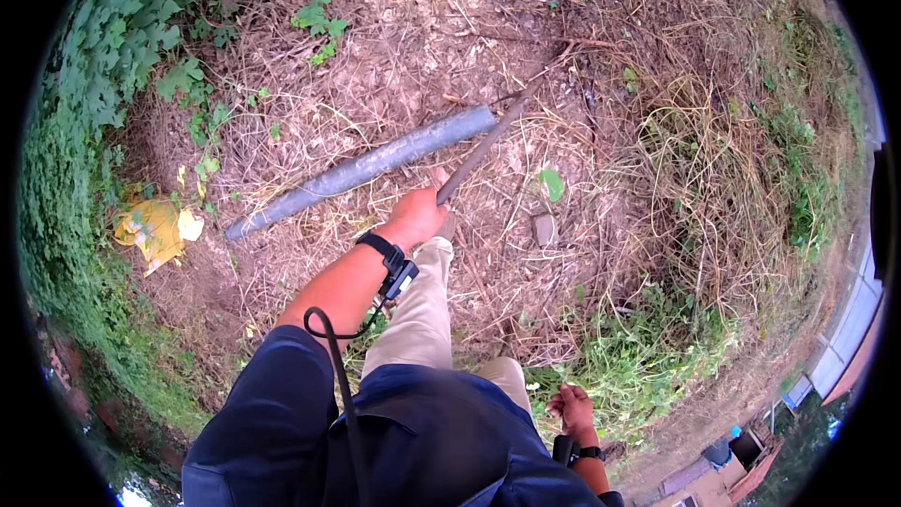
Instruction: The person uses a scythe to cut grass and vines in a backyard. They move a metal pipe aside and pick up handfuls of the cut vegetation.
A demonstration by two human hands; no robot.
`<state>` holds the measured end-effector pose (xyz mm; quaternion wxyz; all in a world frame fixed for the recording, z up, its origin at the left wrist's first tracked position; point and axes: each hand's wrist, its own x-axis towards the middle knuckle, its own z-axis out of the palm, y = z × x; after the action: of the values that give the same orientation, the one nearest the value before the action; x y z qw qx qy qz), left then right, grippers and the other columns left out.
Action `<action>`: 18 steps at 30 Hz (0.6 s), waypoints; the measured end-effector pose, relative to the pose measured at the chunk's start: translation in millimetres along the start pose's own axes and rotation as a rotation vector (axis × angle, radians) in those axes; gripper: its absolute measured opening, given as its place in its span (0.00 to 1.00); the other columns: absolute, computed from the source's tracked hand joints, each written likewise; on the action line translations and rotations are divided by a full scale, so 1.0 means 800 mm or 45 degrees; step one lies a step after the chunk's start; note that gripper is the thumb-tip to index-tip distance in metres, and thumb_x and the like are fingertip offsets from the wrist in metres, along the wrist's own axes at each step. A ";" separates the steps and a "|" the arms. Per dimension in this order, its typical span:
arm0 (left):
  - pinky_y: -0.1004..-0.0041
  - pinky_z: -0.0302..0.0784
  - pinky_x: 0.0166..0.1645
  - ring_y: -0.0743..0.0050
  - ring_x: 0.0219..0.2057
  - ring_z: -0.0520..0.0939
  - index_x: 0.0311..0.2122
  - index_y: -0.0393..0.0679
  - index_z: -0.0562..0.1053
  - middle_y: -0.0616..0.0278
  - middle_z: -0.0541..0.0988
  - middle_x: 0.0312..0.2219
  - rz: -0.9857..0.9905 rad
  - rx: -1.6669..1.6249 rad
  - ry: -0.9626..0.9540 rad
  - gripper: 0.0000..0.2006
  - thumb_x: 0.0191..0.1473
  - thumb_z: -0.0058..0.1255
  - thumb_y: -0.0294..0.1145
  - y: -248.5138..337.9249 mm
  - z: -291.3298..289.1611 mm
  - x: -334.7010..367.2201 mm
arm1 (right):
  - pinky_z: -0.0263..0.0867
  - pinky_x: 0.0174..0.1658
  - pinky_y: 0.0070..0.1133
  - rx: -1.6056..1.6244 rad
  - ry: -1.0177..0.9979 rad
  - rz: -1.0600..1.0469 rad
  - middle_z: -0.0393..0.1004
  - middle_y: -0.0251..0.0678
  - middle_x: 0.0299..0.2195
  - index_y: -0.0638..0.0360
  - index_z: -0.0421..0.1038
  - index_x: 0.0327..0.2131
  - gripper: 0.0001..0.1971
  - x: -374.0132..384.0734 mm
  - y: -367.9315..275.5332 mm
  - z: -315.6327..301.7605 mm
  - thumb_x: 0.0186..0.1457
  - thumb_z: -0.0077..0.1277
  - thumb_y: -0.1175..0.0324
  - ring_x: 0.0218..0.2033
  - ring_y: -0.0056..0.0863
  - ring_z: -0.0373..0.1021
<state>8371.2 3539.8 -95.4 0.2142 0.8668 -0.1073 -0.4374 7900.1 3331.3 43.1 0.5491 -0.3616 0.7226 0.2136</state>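
My left hand (418,218) is wrapped round the near end of a long brown stick (493,136). The stick slants away to the upper right, and its far end reaches a tangle of thin twigs (574,45) on the ground. It crosses close by the right end of a grey pipe-like pole (366,167), which lies on the dry litter beyond my left hand. At the lower right, beside my body, my right hand (572,411) hangs with its fingers curled in and nothing visible in them.
Leafy green plants (122,47) grow thickly along the left. A torn yellow sheet (155,233) lies near them. Dry vines (699,169) are heaped on the right. A small flat stone-like block (544,229) and a green leaf (552,184) lie ahead of my legs.
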 end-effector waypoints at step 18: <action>0.55 0.74 0.42 0.45 0.34 0.79 0.39 0.41 0.73 0.47 0.78 0.30 -0.220 0.151 -0.059 0.14 0.52 0.49 0.40 0.006 -0.079 -0.227 | 0.67 0.22 0.19 -0.176 -0.272 -0.388 0.73 0.33 0.23 0.56 0.70 0.33 0.09 0.052 -0.204 0.030 0.58 0.51 0.61 0.21 0.23 0.72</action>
<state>8313.9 3621.0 69.7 0.1216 0.8737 -0.0628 -0.4668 8033.1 3230.2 10.5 0.6225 -0.4789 0.5807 0.2142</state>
